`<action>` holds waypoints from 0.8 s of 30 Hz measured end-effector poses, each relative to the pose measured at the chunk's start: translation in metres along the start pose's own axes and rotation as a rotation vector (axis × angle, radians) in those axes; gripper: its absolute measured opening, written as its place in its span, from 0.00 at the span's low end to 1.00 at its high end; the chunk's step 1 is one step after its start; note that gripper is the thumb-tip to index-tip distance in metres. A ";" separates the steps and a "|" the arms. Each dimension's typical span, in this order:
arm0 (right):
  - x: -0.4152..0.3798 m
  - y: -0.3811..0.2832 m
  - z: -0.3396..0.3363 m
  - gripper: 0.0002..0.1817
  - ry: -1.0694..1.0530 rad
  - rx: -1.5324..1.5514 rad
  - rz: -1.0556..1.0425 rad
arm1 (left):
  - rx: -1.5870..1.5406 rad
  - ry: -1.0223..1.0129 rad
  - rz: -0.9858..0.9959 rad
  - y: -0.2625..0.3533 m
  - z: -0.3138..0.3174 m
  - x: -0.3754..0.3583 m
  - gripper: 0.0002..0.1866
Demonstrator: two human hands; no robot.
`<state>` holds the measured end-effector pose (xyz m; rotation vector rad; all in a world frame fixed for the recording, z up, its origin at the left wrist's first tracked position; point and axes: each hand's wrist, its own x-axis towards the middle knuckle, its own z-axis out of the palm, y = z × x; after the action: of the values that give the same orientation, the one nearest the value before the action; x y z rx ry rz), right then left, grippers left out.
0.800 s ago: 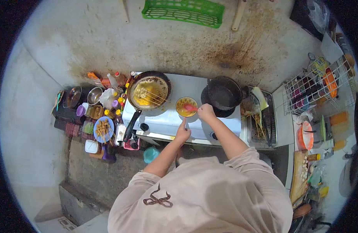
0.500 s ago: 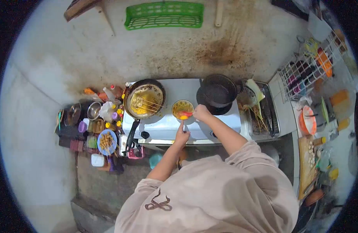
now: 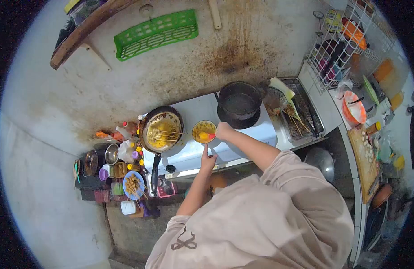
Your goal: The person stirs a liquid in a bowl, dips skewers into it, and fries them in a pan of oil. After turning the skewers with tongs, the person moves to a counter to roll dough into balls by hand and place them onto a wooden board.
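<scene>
Two hands at a bowl of yellow mix

The small bowl [image 3: 194,129] sits on the white stove [image 3: 195,109], near the middle of the frame. Yellow food is inside it. The right hand [image 3: 224,131] is closed around the end of a red spoon [image 3: 211,136], and the spoon dips into the bowl. The left hand [image 3: 208,159] is partly open below the bowl. One finger points up to its near edge, and the thumb sticks out to the side.

Just left of the bowl, a frying pan [image 3: 178,121] holds yellow food and some thin sticks [image 3: 171,134]. Its black handle points down the frame. A dark pot [image 3: 240,99] sits on the stove, up and to the right of the bowl. A blue plate [image 3: 127,180] of food on sticks is at the lower left. A green rack [image 3: 156,35] hangs on the wall at the upper left.
</scene>
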<state>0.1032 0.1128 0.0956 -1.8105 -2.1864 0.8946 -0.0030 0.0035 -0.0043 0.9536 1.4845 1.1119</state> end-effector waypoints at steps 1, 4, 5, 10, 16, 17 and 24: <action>0.003 0.001 0.002 0.13 -0.008 0.001 -0.004 | -0.007 0.004 0.009 0.000 0.001 0.000 0.41; -0.005 -0.003 -0.002 0.12 0.021 0.004 -0.048 | -0.023 -0.005 0.005 0.001 0.001 -0.001 0.41; -0.008 -0.006 -0.004 0.11 0.040 0.004 -0.069 | -0.028 -0.010 -0.002 0.001 0.000 -0.001 0.42; 0.003 0.005 0.010 0.11 0.044 0.014 -0.073 | -0.032 -0.032 -0.050 0.003 -0.002 -0.001 0.40; -0.003 -0.004 0.003 0.11 0.059 -0.041 -0.080 | -0.007 -0.036 -0.117 0.020 -0.001 -0.008 0.39; 0.001 -0.003 0.006 0.11 0.050 -0.064 -0.092 | -0.009 -0.039 -0.137 0.022 -0.001 -0.010 0.39; -0.001 -0.005 0.001 0.11 0.049 -0.082 -0.159 | 0.050 0.006 -0.024 0.001 -0.002 -0.001 0.39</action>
<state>0.0990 0.1117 0.0978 -1.6459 -2.3285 0.7297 -0.0049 0.0022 -0.0030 0.9652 1.5308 1.0658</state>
